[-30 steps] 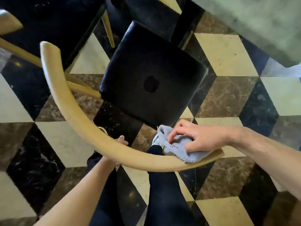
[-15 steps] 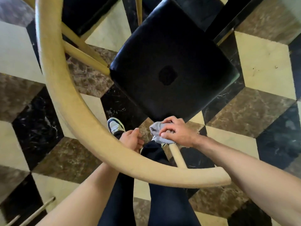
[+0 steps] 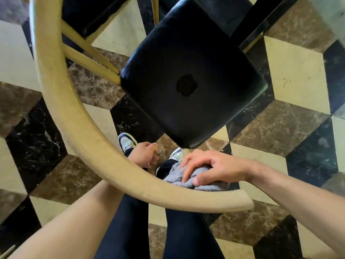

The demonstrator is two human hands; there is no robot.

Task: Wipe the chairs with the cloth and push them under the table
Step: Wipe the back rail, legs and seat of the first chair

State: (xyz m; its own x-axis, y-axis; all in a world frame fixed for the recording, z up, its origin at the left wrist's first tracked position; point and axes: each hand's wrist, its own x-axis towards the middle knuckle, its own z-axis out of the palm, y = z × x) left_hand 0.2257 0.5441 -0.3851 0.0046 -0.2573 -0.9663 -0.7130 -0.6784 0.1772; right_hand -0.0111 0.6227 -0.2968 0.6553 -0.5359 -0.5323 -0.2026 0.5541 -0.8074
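Seen from above, a floor (image 3: pixel 291 71) of cream, brown and black marble tiles in a cube pattern fills the view. On it stands a chair with a square black padded seat (image 3: pixel 190 77), which serves here as the landmark. A pale wooden curved backrest rail (image 3: pixel 74 116) sweeps round the seat's left side and passes below it, ending below and right of the seat. Wooden spindles (image 3: pixel 89 58) join the rail to the seat's left edge. A second dark seat (image 3: pixel 87 14) lies above and left of the landmark seat, and a pale table edge (image 3: pixel 332 14) sits far above and to its right. Below the seat, legs in dark trousers (image 3: pixel 186 230) end in shoes (image 3: pixel 127 142). The right hand (image 3: pixel 211 169), just below the seat's lower corner, presses a grey cloth (image 3: pixel 179 177) against the rail, fingers spread and curled over it. The left hand (image 3: pixel 144 155), left of the cloth, is closed around something under the rail; what it grips cannot be told.
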